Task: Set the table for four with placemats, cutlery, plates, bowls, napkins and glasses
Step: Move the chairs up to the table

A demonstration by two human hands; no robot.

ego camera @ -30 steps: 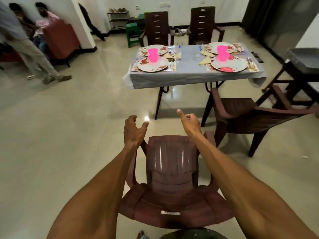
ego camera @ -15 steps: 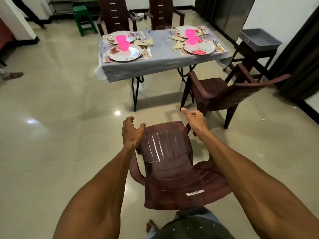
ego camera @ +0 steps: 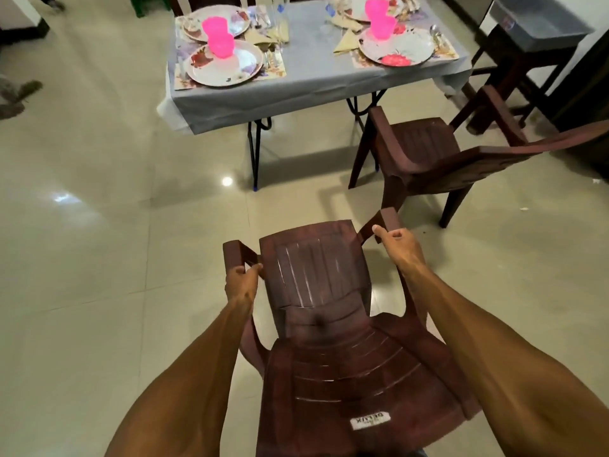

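Observation:
A brown plastic chair point(ego camera: 329, 324) stands in front of me, its seat facing the table. My left hand point(ego camera: 242, 282) grips its left armrest and my right hand point(ego camera: 397, 244) grips its right armrest. Ahead stands the table with a grey cloth point(ego camera: 309, 84). On it lie floral plates point(ego camera: 224, 64) on placemats point(ego camera: 273, 69), pink bowls point(ego camera: 220, 44) on the plates, folded napkins point(ego camera: 346, 41), cutlery point(ego camera: 435, 33) and clear glasses point(ego camera: 278, 14).
A second brown chair point(ego camera: 438, 159) stands at the table's near right corner, tipped towards the table. A dark side stand carrying a grey tray point(ego camera: 534, 24) is at the far right. Glossy tiled floor point(ego camera: 99, 225) spreads to the left. Someone's foot point(ego camera: 19, 94) shows at the left edge.
Both hands have closed round the chair's armrests; before, they hovered apart above them. I have come closer to the table and the chair has moved forward.

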